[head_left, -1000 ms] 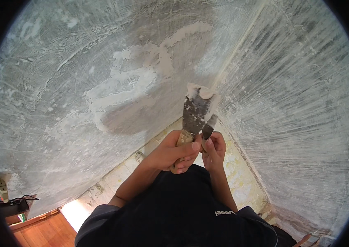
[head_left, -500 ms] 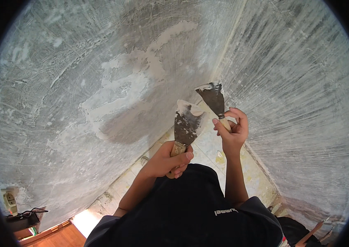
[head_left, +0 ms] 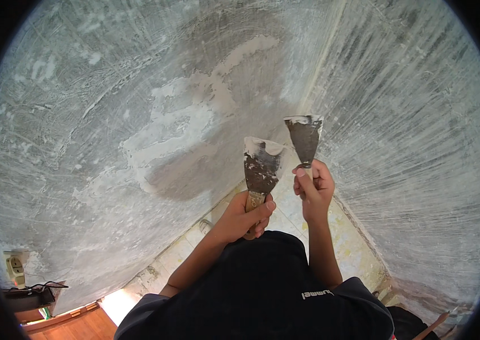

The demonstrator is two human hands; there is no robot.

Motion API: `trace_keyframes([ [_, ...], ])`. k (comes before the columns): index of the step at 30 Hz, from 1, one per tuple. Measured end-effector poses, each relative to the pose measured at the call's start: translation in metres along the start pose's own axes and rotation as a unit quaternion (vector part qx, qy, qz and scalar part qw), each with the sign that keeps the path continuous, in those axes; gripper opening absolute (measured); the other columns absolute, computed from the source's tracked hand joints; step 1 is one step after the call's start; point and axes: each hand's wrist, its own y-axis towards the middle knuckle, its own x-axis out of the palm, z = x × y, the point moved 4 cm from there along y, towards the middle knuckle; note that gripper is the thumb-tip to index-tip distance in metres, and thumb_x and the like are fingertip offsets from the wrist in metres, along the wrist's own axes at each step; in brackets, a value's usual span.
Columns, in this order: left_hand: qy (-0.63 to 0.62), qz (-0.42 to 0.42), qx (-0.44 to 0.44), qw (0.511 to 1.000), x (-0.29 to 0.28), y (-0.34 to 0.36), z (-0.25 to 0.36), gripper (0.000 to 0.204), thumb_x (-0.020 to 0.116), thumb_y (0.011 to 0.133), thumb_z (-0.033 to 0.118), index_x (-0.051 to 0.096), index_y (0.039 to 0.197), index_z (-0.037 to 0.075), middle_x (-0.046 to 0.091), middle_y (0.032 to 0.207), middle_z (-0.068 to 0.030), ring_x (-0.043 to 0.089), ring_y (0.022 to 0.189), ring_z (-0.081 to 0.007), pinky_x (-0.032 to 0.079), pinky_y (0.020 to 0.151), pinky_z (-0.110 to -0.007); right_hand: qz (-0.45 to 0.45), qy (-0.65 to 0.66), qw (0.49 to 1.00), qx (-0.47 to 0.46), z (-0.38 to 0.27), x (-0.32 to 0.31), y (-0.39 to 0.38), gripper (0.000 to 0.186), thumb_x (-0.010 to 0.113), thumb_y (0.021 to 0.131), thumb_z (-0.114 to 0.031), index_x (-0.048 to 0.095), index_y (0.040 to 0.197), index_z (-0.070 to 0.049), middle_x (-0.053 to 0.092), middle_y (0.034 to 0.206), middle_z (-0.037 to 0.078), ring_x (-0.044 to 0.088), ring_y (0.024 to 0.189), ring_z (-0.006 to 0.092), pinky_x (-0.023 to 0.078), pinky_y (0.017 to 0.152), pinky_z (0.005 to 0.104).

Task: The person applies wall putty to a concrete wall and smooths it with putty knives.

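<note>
Big scraper (head_left: 260, 180), small scraper (head_left: 304, 140): long ways up, blades (head_left: 261, 170) toward twelve o'clock.
My left hand (head_left: 247, 218) squeezes the big handle (head_left: 255, 202); my right hand (head_left: 315, 194) pinches the small one.

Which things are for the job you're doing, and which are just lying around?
For the job:
wide scraper, pale paste on its blade, in the left hand
second scraper, in the right hand
wall with pale patches, probably

Just around, it seems:
pale wall socket, lower left
black object below it
thin brown stick, lower right
</note>
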Motion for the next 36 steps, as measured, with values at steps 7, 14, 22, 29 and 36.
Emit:
trace_keyframes([
  [7,0.045,0.113,0.021,0.992,-0.025,0.002,-0.008,0.028,0.060,0.107,0.029,0.051,0.092,0.007,0.051,0.074,0.0001,0.050,0.057,-0.0083,0.044,0.050,-0.027,-0.030,-0.207,0.973,-0.094,-0.034,-0.007,-0.001,0.033,0.064,0.099,-0.001,0.062,0.132,0.005,0.065,0.109,0.012,0.060,0.075,0.0126,0.049,0.061,0.0273],
  [14,0.026,0.136,0.049,0.989,-0.035,0.005,-0.012,0.028,0.056,0.108,0.031,0.050,0.092,0.008,0.051,0.075,-0.0010,0.052,0.057,-0.0098,0.046,0.049,-0.027,-0.093,-0.429,0.864,-0.248,-0.062,0.025,-0.001,0.040,0.069,0.090,0.006,0.071,0.129,-0.002,0.064,0.109,0.014,0.065,0.094,0.0256,0.053,0.079,0.0323],
  [22,0.000,0.170,0.053,0.984,-0.037,0.006,-0.007,0.030,0.057,0.106,0.031,0.050,0.090,0.008,0.051,0.074,-0.0025,0.052,0.057,-0.0107,0.045,0.044,-0.028,-0.101,-0.522,0.791,-0.303,-0.061,0.029,-0.001,0.047,0.071,0.082,0.010,0.075,0.125,-0.008,0.065,0.106,0.009,0.064,0.087,0.0257,0.054,0.072,0.0368],
  [29,-0.018,0.178,0.078,0.981,-0.051,0.005,-0.002,0.028,0.058,0.106,0.031,0.050,0.091,0.008,0.052,0.075,-0.0034,0.052,0.056,-0.0115,0.045,0.043,-0.028,-0.064,-0.504,0.813,-0.285,-0.063,0.001,-0.001,0.049,0.072,0.081,0.009,0.075,0.126,-0.009,0.066,0.105,0.011,0.063,0.088,0.0258,0.051,0.071,0.0344],
  [36,0.036,0.186,0.055,0.980,-0.046,0.010,-0.009,0.028,0.059,0.105,0.031,0.050,0.092,0.008,0.052,0.076,-0.0035,0.052,0.056,-0.0112,0.045,0.043,-0.028,-0.101,-0.466,0.823,-0.308,-0.050,0.036,0.014,0.046,0.073,0.081,0.007,0.075,0.124,-0.010,0.066,0.104,0.008,0.064,0.086,0.0272,0.053,0.072,0.0368],
])
